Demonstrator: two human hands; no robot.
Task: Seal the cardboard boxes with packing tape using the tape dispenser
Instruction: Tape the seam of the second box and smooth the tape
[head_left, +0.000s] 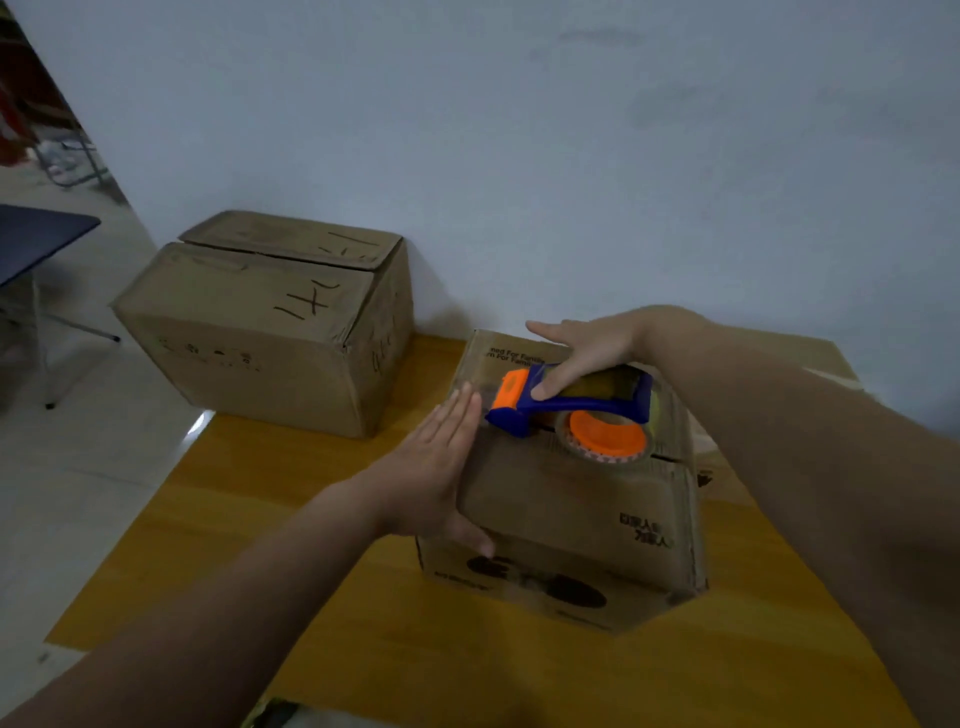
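Two bare forearms reach in from the bottom edge, one to each hand. The left hand (434, 470) is flat, its fingers straight and held together, pressed against the left side of the smaller cardboard box (566, 512), with the thumb lying lower on the same face. The right hand (584, 353) curls its fingers round the blue handle of the one tape dispenser (574, 402), thumb stretched out. The dispenser is plastic, blue with an orange nose, and rests on top of the box over the seam between the flaps. Its single tape roll (605, 440) is a clear ring on an orange hub.

There are two boxes, both brown corrugated card with soft, creased edges. The larger box (260, 322) stands well apart against the pale wall (519, 130), black strokes scrawled on its closed flaps. The smaller box sits on a smooth yellow mat (291, 525). In this dim blur a glossy strip near the left fingertips may be tape.
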